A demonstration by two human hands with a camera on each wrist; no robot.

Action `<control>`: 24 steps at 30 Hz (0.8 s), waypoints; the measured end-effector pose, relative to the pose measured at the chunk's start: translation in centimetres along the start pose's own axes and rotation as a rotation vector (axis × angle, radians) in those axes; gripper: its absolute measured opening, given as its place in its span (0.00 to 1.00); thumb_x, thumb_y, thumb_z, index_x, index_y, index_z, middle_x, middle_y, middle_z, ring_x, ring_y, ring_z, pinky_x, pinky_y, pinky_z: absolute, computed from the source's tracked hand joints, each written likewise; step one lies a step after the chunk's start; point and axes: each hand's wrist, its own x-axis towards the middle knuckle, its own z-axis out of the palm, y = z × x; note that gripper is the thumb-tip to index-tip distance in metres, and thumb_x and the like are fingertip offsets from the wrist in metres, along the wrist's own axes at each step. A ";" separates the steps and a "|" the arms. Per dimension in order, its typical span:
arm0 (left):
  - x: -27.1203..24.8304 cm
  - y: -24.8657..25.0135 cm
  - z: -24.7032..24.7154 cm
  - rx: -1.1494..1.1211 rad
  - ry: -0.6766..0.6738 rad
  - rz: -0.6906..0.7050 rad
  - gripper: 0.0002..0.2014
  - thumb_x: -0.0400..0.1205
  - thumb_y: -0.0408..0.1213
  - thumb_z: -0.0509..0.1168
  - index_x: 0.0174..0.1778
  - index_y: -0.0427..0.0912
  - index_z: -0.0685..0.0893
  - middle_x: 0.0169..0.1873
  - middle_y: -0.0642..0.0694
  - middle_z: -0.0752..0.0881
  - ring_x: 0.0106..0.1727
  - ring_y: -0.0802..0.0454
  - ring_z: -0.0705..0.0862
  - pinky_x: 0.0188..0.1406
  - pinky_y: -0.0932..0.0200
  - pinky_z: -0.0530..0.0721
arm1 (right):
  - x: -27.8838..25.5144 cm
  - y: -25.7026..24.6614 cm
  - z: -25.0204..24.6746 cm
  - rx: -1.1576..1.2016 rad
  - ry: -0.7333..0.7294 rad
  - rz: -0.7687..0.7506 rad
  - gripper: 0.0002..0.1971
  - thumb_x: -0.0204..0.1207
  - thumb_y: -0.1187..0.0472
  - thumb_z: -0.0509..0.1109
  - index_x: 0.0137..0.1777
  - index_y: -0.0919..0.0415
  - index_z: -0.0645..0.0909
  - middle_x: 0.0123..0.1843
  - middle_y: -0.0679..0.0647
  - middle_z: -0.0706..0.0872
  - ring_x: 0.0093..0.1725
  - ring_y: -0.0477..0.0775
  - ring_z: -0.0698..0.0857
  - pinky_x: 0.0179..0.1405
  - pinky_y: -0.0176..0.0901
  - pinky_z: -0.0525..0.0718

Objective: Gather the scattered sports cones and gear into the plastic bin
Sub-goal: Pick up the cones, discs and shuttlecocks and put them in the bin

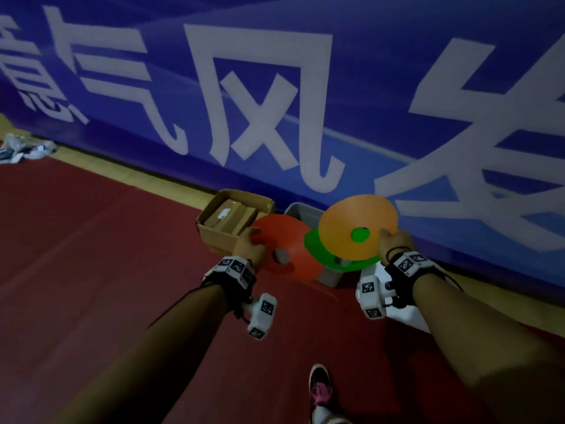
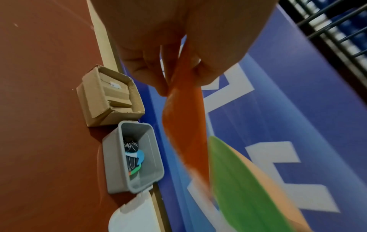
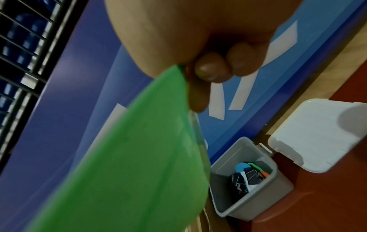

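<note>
Leftmost sits an open brown cardboard box (image 1: 234, 220) on the dark red floor (image 1: 91, 270), just beside the grey plastic bin (image 2: 132, 155) that stands against the blue banner wall (image 1: 305, 87). Next, the left hand (image 1: 249, 247) pinches a flat red-orange disc cone (image 1: 287, 249) by its rim, thumb on top and fingers curled beneath. To its right, the right hand (image 1: 394, 241) pinches two stacked discs the same way: a pale orange disc cone (image 1: 357, 228) over a green disc cone (image 1: 315, 246). Both grips are closed on their cones. Seen from the head, the bin lies just beyond and below the discs, partly hidden between them; the wrist views show it open, already holding a blue disc and dark fabric gear. Its white lid (image 3: 315, 135) lies on the floor just to the right. Each hand looks about equally near the opening, so either load probably drops forward and down.
</note>
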 end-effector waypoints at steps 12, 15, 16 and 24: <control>22.9 7.3 5.8 0.283 -0.148 -0.154 0.10 0.84 0.34 0.63 0.60 0.38 0.81 0.55 0.39 0.84 0.54 0.45 0.81 0.42 0.63 0.78 | 19.0 -13.1 1.1 -0.363 -0.095 -0.168 0.21 0.89 0.55 0.50 0.78 0.61 0.65 0.68 0.67 0.79 0.63 0.70 0.79 0.55 0.58 0.77; 29.3 7.6 7.6 0.319 -0.187 -0.108 0.26 0.83 0.56 0.56 0.73 0.45 0.74 0.64 0.43 0.83 0.55 0.45 0.84 0.51 0.56 0.82 | 23.4 -14.7 2.8 -0.493 -0.108 -0.185 0.15 0.87 0.58 0.51 0.69 0.63 0.68 0.61 0.68 0.81 0.56 0.69 0.82 0.47 0.55 0.79; 30.9 9.0 7.9 0.251 -0.227 -0.164 0.24 0.84 0.51 0.57 0.73 0.42 0.74 0.62 0.42 0.83 0.54 0.44 0.83 0.51 0.55 0.82 | 24.9 -15.8 3.3 -0.516 -0.118 -0.172 0.16 0.86 0.59 0.51 0.70 0.63 0.67 0.61 0.68 0.81 0.56 0.69 0.82 0.48 0.55 0.79; 43.1 11.8 10.8 0.193 -0.347 -0.121 0.23 0.73 0.48 0.62 0.64 0.47 0.80 0.49 0.44 0.87 0.47 0.43 0.86 0.43 0.56 0.82 | 32.0 -21.5 7.1 -0.507 -0.199 -0.120 0.19 0.86 0.46 0.47 0.69 0.55 0.67 0.60 0.65 0.81 0.55 0.67 0.80 0.58 0.58 0.80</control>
